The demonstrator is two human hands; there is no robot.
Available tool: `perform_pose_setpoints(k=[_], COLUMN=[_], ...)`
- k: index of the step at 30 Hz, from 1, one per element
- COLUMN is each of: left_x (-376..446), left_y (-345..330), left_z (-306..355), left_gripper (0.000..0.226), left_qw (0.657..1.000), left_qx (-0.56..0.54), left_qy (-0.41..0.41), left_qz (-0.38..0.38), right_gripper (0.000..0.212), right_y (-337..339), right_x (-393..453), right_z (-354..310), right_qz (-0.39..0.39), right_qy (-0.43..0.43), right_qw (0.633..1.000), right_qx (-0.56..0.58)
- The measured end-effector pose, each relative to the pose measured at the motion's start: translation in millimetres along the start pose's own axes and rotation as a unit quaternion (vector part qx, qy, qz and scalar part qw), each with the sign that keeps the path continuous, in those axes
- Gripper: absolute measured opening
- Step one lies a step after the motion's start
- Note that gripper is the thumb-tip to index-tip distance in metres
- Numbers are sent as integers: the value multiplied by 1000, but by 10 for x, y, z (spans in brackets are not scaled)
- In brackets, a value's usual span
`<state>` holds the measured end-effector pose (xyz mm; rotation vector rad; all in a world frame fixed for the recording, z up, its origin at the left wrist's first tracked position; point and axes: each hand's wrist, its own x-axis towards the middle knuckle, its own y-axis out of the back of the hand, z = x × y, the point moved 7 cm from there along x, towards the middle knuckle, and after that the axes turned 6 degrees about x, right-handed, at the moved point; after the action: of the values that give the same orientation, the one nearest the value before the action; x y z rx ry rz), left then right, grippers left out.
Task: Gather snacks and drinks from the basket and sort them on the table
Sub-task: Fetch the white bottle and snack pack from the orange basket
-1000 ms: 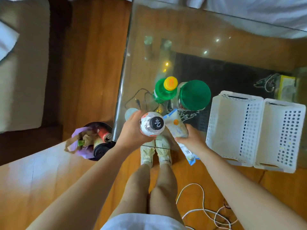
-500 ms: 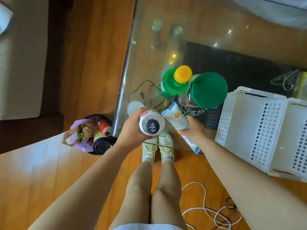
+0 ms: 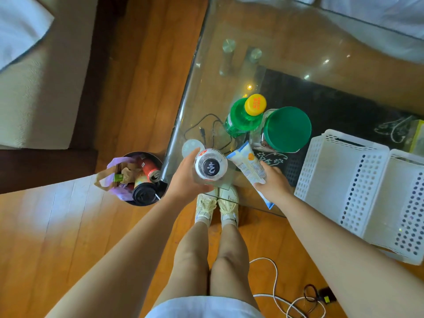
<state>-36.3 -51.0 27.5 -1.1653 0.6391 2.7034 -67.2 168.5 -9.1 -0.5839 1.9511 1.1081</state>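
Observation:
My left hand [image 3: 183, 180] grips a clear drink bottle with a black cap [image 3: 211, 167], held upright over the near left corner of the glass table [image 3: 229, 26]. My right hand [image 3: 274, 185] holds a blue and white snack packet [image 3: 249, 165] just right of that bottle. Behind them on the glass stand a green bottle with a yellow cap [image 3: 243, 118] and a clear jar with a green lid [image 3: 285, 129]. Two white perforated baskets [image 3: 344, 180] sit side by side at the right, and they look empty.
A round bin [image 3: 137, 177] full of rubbish, with a red can and a black cup lid, stands on the wooden floor left of the table corner. Black cables [image 3: 206, 131] lie under the glass. A white cord [image 3: 274, 285] trails on the floor by my feet.
My view has shifted slightly, so the table items sit a little further right and lower. Both hands keep the bottle and the packet at the table corner, nearly still.

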Motion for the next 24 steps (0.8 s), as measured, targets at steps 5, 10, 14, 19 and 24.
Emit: perform_pose_setpoints(k=[5, 10, 14, 19, 24], left_x=[-557, -1350, -2103, -3215, -3975], left_y=[108, 337, 379, 104, -505], left_z=[-98, -190, -478, -1230, -1728], left_gripper=[44, 36, 10, 20, 28], left_qw=[991, 948, 901, 780, 638], left_qx=[-91, -255, -347, -498, -606], left_qy=[100, 172, 215, 276, 336], left_qz=[12, 79, 148, 259, 335], right_gripper=[55, 40, 32, 10, 10], right_y=[189, 232, 11, -575, -1064], right_x=[-467, -1066, -1471, -1985, -2344], right_z=[-41, -252, -575, -1192, -1498], right_qz=[-53, -104, -166, -204, -238], right_qy=[-7, 5, 52, 120, 160], right_qw=[998, 994, 979, 949, 916], right_qx=[27, -43, -106, -209, -281])
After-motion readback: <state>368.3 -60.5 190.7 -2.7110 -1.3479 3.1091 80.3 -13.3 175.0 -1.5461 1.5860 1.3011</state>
